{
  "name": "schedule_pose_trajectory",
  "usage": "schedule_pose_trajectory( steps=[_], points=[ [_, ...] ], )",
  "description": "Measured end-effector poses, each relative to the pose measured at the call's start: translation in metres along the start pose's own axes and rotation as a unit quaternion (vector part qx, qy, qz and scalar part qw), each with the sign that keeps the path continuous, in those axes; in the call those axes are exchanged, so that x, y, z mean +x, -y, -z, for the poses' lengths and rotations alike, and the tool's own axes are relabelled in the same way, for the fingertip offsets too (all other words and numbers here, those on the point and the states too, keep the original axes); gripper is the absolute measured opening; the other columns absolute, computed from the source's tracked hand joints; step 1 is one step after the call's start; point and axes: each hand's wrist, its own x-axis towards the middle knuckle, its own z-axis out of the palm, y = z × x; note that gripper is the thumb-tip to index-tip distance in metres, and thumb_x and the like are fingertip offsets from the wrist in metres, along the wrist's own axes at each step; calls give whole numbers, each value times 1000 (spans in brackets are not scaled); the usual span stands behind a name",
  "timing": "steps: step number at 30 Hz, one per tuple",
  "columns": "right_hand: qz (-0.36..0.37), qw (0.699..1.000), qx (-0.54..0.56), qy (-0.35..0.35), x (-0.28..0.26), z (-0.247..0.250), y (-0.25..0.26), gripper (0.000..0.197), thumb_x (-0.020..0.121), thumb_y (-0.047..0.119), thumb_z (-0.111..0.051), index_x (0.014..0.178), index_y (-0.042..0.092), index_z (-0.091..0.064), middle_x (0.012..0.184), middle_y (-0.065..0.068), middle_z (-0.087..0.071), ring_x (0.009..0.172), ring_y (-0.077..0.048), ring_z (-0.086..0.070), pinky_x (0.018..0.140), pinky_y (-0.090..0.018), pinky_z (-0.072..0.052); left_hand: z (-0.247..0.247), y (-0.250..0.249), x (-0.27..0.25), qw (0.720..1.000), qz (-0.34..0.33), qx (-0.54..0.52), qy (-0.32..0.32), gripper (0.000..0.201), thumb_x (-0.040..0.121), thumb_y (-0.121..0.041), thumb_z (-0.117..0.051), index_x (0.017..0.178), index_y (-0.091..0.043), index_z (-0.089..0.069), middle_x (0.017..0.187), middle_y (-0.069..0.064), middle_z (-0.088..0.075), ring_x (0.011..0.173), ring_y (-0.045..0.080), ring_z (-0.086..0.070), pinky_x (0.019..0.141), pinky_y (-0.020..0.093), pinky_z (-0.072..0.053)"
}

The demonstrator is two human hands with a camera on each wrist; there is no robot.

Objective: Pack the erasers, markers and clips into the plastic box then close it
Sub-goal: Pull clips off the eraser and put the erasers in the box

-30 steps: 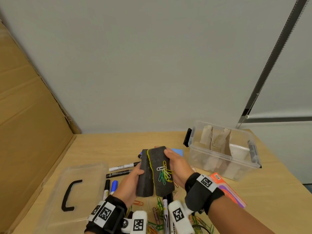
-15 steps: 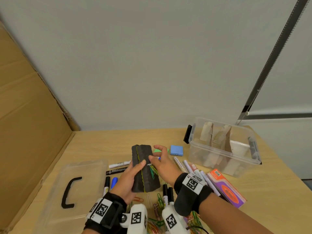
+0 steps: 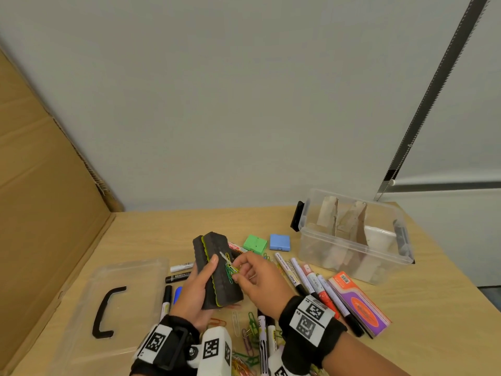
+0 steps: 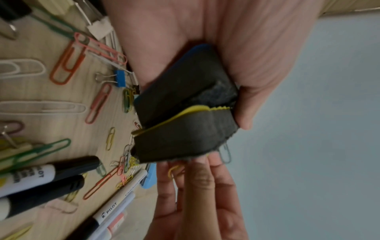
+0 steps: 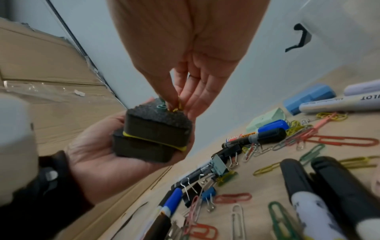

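Erasers [image 3: 217, 272] sit gripped in our left hand [image 3: 196, 290] while our right hand [image 3: 259, 283] pinches clips [image 3: 230, 268] stuck on them; tugging may scatter clips beside the box [image 3: 352, 240].

An office-like room: a wooden counter [image 3: 406, 321] strewn with markers [image 3: 311, 280] and paper clips [image 5: 339, 142], against a plain wall [image 3: 244, 104].

Between us and the plastic box [image 3: 352, 240] a row of markers [image 3: 311, 280] and an orange packet [image 3: 360, 302] lie across the bench [image 3: 162, 226], with green [image 3: 254, 243] and blue [image 3: 279, 242] cases just left of the box. The box is open on top, though cardboard pieces [image 3: 341, 218] stand inside it. We see bare bench along the far edge by the wall, while paper clips [image 3: 249, 329] litter the near edge and the clear lid [image 3: 113, 308] covers the left side.
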Motion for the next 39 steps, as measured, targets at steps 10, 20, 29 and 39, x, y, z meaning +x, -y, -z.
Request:
schedule_pose_trajectory(
  steps=[10,20,29,39],
  points=[
    [-76,960,-255,87,-19,22,-47,23,93,7,-43,108,18,-57,103,5,-52,93,-13,-54,81,-22,-44,5,-8,-3,996,-3,-58,-61,40,92,-25,-49,131,-18,-52,122,19,-61,93,33,-62,59,46,-57],
    [21,996,-81,10,-3,9,3,22,92,32,-56,111,21,-58,99,10,-54,86,-3,-55,68,-5,-41,-14,4,0,995,-13,70,-63,38,92,-27,-51,129,-23,-49,112,18,-68,86,35,-70,79,58,-50],
    [1,994,-108,27,-2,12,-4,10,91,16,-51,94,13,-60,77,-1,-60,63,2,-51,62,-13,-44,-17,-4,-6,995,-18,92,-45,36,93,-30,-51,128,-38,-48,112,14,-69,98,37,-67,79,69,-49],
    [-14,971,-234,43,-20,24,-15,26,97,27,-43,117,22,-58,114,5,-60,97,-13,-59,83,-28,-49,-8,-1,-7,997,-12,57,-42,34,94,-24,-50,126,-35,-51,117,16,-63,104,39,-61,78,73,-45]
  ],
)
